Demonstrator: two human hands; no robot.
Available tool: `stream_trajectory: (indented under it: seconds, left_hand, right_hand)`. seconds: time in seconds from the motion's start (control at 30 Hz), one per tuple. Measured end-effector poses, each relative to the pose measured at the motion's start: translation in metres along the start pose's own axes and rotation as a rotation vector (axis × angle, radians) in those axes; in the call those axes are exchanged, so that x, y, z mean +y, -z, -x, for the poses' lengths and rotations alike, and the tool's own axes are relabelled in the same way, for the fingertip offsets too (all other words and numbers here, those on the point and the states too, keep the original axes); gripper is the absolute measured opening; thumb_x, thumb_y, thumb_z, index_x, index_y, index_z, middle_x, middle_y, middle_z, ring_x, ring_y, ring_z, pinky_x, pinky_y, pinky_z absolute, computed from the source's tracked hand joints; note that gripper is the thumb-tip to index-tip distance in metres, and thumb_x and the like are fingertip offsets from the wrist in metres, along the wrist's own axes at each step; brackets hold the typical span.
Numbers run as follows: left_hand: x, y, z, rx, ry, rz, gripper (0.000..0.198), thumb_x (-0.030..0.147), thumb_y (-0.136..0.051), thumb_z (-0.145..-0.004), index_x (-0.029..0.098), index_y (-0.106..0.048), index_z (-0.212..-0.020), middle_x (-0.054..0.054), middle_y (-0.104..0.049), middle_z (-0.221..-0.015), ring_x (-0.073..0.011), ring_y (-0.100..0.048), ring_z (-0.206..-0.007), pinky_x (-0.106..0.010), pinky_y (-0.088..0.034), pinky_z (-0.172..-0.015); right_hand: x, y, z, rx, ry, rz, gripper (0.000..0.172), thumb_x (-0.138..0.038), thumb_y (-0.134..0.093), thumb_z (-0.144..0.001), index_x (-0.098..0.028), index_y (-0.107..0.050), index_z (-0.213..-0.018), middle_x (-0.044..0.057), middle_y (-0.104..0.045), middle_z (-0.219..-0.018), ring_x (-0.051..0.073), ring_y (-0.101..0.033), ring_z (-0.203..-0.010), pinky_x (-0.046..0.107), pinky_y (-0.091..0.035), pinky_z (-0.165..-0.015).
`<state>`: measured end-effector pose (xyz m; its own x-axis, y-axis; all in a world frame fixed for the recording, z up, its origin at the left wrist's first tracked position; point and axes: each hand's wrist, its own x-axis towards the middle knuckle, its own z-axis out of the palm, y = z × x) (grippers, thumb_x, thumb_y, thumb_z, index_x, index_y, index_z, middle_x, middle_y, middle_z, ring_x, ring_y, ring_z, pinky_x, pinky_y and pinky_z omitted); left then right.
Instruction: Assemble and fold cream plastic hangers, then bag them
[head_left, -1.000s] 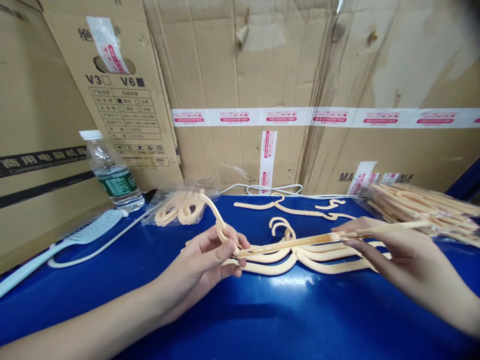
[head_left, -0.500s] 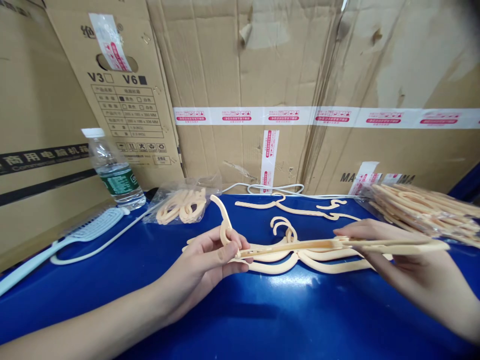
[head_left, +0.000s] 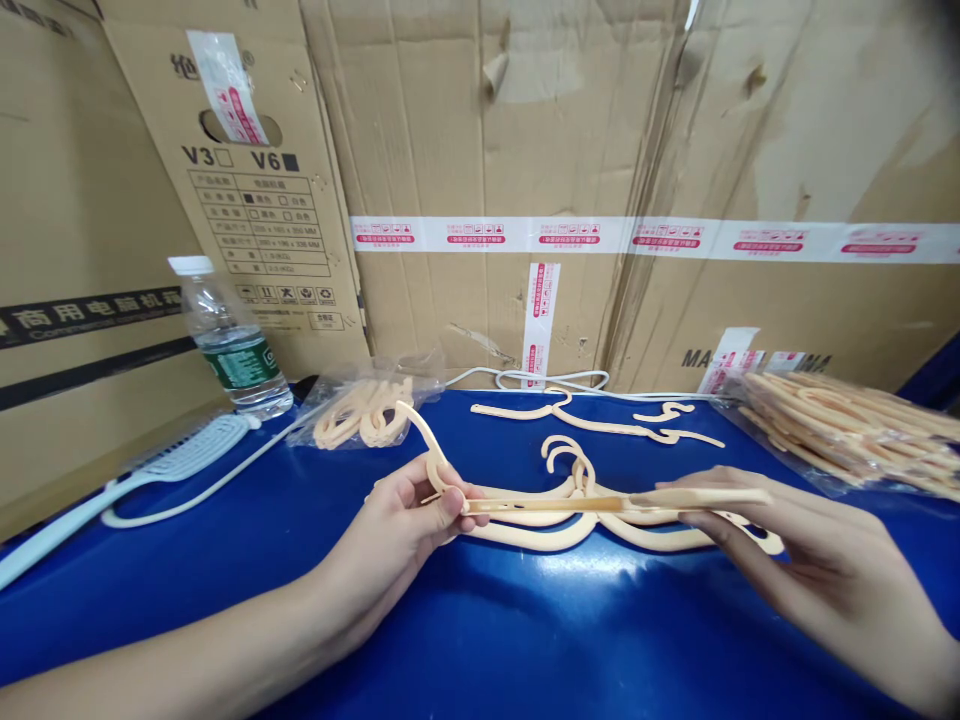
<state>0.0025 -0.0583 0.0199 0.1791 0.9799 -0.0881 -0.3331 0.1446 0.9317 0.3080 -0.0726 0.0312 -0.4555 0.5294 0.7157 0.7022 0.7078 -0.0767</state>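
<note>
A peach plastic hanger piece (head_left: 555, 505) is held level just above the blue table (head_left: 480, 640). My left hand (head_left: 409, 520) is closed on its hooked end, thumb on top. Farther right, my right hand (head_left: 780, 555) pinches the piece's long arm between thumb and fingers. Right under the held piece lies a small stack of finished peach hangers (head_left: 600, 530) with their hooks (head_left: 566, 455) curling up behind. Another single hanger (head_left: 592, 420) lies flat farther back.
A clear bag of hooks (head_left: 367, 410) sits at the back left, and a bag of hanger arms (head_left: 847, 425) at the right. A water bottle (head_left: 229, 340), a pale blue comb (head_left: 127, 480) and a white cable (head_left: 540, 378) lie near the cardboard boxes (head_left: 487, 150) walling the table.
The held piece has come lower and leftward, its long arm now lying level over the stack. My right hand slid along the arm toward its end and dropped with it.
</note>
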Motion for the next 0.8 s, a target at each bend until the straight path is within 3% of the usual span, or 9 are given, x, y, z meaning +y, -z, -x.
stream_trajectory:
  seconds: [0.23,0.4,0.5,0.67,0.8]
  left_hand:
    - [0.002,0.000,0.001,0.041,-0.047,-0.037,0.035,0.032,-0.089,-0.059,0.014,-0.060,-0.066,-0.001,-0.064,-0.059,-0.0083,-0.056,-0.056,-0.015,-0.040,-0.051]
    - [0.004,0.000,0.000,0.120,-0.051,-0.018,0.034,0.031,-0.091,-0.055,0.014,-0.065,-0.068,-0.001,-0.067,-0.066,-0.0104,-0.062,-0.059,-0.016,-0.048,-0.054]
    - [0.006,-0.001,0.000,0.137,-0.064,-0.005,0.030,0.029,-0.091,-0.057,0.013,-0.070,-0.072,-0.003,-0.070,-0.073,-0.0117,-0.066,-0.064,-0.018,-0.053,-0.064]
    - [0.009,-0.002,0.004,0.121,-0.070,0.013,0.026,0.028,-0.087,-0.065,0.013,-0.074,-0.083,-0.005,-0.073,-0.078,-0.0126,-0.068,-0.071,-0.018,-0.055,-0.072]
    - [0.005,-0.007,0.013,0.038,0.039,-0.077,0.023,0.031,-0.075,-0.078,0.013,-0.073,-0.092,-0.010,-0.075,-0.086,-0.0175,-0.071,-0.073,-0.023,-0.057,-0.070]
  right_hand:
    - [-0.007,0.001,-0.002,0.035,-0.050,-0.020,0.018,-0.022,-0.055,-0.088,-0.028,-0.068,-0.100,0.001,-0.077,-0.090,0.018,-0.073,-0.075,0.024,-0.059,-0.064]
    - [-0.007,-0.001,0.000,0.043,-0.131,-0.078,0.018,-0.030,-0.057,-0.088,-0.029,-0.071,-0.099,0.001,-0.077,-0.088,0.019,-0.073,-0.071,0.023,-0.059,-0.058]
    - [-0.009,0.001,-0.001,0.044,-0.203,-0.141,0.018,-0.036,-0.061,-0.086,-0.029,-0.074,-0.096,0.001,-0.078,-0.087,0.018,-0.074,-0.070,0.019,-0.059,-0.058]
    - [-0.011,0.004,-0.006,0.026,-0.398,-0.257,0.021,-0.041,-0.066,-0.081,-0.025,-0.076,-0.092,0.001,-0.078,-0.084,0.019,-0.074,-0.068,0.016,-0.058,-0.056]
    - [-0.006,0.007,-0.009,-0.055,-0.497,-0.374,0.030,-0.045,-0.066,-0.081,-0.021,-0.073,-0.096,0.005,-0.077,-0.082,0.021,-0.073,-0.067,0.020,-0.059,-0.054]
